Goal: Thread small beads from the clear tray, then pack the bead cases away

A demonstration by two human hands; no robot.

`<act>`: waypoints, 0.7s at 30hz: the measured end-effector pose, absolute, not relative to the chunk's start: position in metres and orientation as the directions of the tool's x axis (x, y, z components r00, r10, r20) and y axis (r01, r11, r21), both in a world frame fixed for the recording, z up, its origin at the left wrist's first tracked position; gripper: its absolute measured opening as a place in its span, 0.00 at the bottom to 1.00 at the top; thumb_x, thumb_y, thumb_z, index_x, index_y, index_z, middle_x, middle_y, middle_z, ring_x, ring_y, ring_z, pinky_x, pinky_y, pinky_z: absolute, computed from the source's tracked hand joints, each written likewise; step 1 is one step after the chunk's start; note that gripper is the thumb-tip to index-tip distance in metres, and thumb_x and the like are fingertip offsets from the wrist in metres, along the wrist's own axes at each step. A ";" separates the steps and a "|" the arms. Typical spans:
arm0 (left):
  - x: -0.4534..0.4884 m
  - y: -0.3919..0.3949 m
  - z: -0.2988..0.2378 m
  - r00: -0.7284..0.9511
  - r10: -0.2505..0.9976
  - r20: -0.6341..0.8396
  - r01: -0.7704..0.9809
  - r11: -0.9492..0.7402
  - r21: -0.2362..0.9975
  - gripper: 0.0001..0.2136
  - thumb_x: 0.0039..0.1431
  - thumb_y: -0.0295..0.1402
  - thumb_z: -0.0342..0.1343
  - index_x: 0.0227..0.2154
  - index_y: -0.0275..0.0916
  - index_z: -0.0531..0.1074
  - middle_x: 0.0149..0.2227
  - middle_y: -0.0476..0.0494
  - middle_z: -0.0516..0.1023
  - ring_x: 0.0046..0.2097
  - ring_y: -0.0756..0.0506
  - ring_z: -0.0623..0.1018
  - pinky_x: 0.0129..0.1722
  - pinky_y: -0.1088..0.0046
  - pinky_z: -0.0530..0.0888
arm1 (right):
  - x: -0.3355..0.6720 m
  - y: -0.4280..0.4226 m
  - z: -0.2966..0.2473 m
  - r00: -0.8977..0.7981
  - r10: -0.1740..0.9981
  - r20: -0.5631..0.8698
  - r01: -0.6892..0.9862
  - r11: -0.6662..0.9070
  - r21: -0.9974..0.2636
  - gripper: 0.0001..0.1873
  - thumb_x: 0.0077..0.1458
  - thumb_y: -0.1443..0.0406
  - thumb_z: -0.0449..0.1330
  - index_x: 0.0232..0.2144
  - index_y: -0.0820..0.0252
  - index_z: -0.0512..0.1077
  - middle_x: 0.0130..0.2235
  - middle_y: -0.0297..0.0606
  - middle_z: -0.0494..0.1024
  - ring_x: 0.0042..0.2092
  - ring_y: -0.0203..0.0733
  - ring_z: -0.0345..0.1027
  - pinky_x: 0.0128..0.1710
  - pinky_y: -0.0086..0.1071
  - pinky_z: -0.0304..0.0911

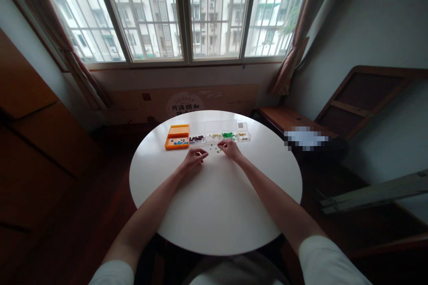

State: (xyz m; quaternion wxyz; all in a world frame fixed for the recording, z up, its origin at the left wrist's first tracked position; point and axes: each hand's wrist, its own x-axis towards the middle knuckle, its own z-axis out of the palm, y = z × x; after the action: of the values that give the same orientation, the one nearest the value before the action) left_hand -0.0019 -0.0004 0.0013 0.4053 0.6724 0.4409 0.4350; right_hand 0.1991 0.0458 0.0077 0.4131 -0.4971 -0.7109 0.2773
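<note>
Pinched thumb to fingers, the right hand hovers low over the desk to the right of the open orange box; whether a piece sits inside that grip is too small to tell. Loose small pieces lie on the white desktop, also right of the orange box, in the gap between the two hands, just left of the right fingertips and slightly nearer the person. That makes the right hand the closer one to most of them; their long axes cannot be made out. On the other side of the scatter, the left hand is loosely curled just on the near side of the orange box, its thumb toward the pieces, and I cannot tell if its grip holds anything. Blue pieces lie in the orange box, and a row of clear plastic boxes runs rightward from it, carrying dark brown pieces, pale yellow pieces, green pieces and golden pieces. Beyond the orange box, past the round desk's far edge, stand a printed cardboard panel and a barred window; a wooden cabinet is well to its left, a wooden bench well to its right.
</note>
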 end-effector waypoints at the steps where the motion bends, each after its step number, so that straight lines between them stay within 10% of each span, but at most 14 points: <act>1: -0.002 0.000 0.001 0.231 0.943 0.239 0.232 -0.292 0.928 0.17 0.44 0.44 0.59 0.27 0.31 0.73 0.24 0.45 0.73 0.19 0.54 0.70 0.14 0.83 0.64 | 0.194 0.042 0.010 -0.136 0.958 0.251 0.372 0.285 -0.883 0.07 0.42 0.65 0.61 0.26 0.62 0.75 0.26 0.38 0.74 0.26 0.35 0.64 0.30 0.31 0.61; 7: -0.001 0.000 0.002 0.213 0.914 0.345 0.152 -0.380 0.913 0.16 0.44 0.42 0.59 0.28 0.31 0.74 0.28 0.43 0.73 0.20 0.55 0.69 0.17 0.80 0.68 | 0.165 0.012 0.006 -0.207 0.977 -0.042 -0.164 -0.077 -0.983 0.17 0.33 0.59 0.67 0.26 0.65 0.74 0.24 0.38 0.73 0.26 0.33 0.64 0.26 0.29 0.59; 21: -0.002 0.003 -0.005 0.227 0.830 0.509 0.177 -0.549 0.817 0.13 0.46 0.39 0.60 0.29 0.32 0.74 0.28 0.44 0.70 0.21 0.55 0.71 0.18 0.81 0.71 | 0.161 -0.002 -0.001 -0.226 0.973 0.040 -0.179 -0.001 -0.984 0.17 0.34 0.56 0.66 0.24 0.66 0.74 0.21 0.35 0.71 0.22 0.30 0.58 0.22 0.27 0.52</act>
State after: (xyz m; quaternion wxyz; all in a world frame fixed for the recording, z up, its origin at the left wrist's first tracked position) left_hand -0.0025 0.0027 -0.0046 0.3190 0.7155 0.3519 0.5124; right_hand 0.1609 -0.0015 -0.0009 0.4866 -0.3875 -0.5127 0.5918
